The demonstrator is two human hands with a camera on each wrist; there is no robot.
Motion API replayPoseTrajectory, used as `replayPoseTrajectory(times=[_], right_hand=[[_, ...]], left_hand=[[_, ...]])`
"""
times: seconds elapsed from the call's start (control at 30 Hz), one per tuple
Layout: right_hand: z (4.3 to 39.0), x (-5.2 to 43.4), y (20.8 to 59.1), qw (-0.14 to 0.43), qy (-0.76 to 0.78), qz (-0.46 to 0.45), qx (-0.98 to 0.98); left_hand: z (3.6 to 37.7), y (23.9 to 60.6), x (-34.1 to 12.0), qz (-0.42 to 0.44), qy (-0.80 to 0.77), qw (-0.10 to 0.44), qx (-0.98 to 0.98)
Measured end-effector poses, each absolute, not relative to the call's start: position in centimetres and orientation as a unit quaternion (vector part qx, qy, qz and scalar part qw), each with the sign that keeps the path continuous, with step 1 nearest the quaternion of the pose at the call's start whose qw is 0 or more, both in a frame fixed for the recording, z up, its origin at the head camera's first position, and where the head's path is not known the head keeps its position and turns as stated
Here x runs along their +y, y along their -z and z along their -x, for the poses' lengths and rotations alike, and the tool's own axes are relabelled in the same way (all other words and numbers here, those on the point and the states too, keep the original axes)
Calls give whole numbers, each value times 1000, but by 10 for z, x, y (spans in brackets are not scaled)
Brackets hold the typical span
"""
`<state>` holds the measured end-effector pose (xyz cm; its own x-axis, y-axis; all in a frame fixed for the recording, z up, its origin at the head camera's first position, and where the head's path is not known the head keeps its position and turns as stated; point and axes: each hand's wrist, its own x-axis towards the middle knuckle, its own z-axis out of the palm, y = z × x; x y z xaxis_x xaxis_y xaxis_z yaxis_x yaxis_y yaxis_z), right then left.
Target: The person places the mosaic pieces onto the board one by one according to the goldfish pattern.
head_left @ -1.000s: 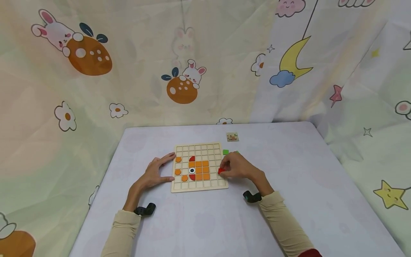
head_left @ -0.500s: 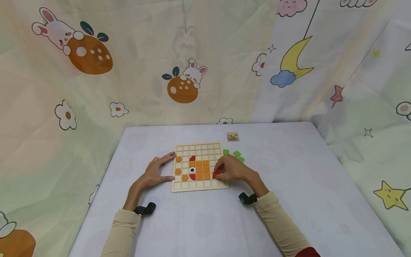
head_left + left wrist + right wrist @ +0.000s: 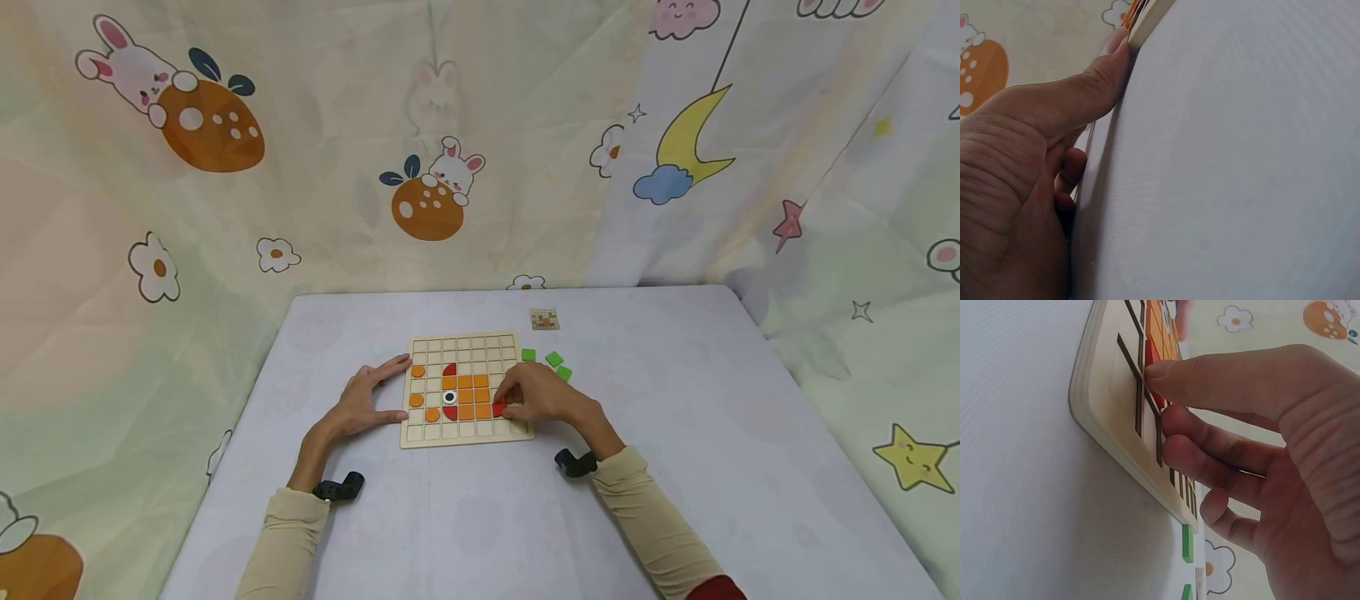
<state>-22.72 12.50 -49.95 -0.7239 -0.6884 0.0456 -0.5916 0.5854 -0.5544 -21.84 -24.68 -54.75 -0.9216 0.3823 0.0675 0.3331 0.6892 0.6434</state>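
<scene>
Red tile [image 3: 498, 408] sits pinched at the tips of the right hand [image 3: 536, 394], thumb and fingers curled onto it, low over a cell of the wooden grid board [image 3: 465, 433] just right of the orange block of squares [image 3: 472, 395]. The right wrist view shows only a sliver of red [image 3: 1157, 399] under the thumb, so whether the piece is fully seated or riding on a divider cannot be told.

Likely trouble starts at that pinch: a tile tipped on a grid line (the cells look snug) could wedge at an angle, and pressing harder might pop it out or nudge the neighbouring orange squares. Fingers also crowd the cell, so letting go may drag the piece back up.

Just left of the grip lie the eye piece [image 3: 448, 398] and two red half-rounds [image 3: 449, 370]; a sliding tile could disturb them.

Across the board the left hand [image 3: 358, 407] lies flat and relaxed, thumb [image 3: 1094, 78] and forefinger against the board's edge. If it slackens, a sideways push from the right could shift the whole board on the smooth table [image 3: 675, 467].

Beyond the right knuckles, green tiles [image 3: 554, 359] rest loose, within reach of a stray brush.
</scene>
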Motion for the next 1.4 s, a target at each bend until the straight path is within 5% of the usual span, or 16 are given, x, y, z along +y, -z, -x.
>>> replayPoseTrajectory(times=[0.7,1.4], right_hand=[[223,129,493,79,286,306,904],[232,205,498,2,276,153,949]], left_hand=[[218,548,-246,-193,-336,33,921],[219,550,-247,-195,-338,32,920]])
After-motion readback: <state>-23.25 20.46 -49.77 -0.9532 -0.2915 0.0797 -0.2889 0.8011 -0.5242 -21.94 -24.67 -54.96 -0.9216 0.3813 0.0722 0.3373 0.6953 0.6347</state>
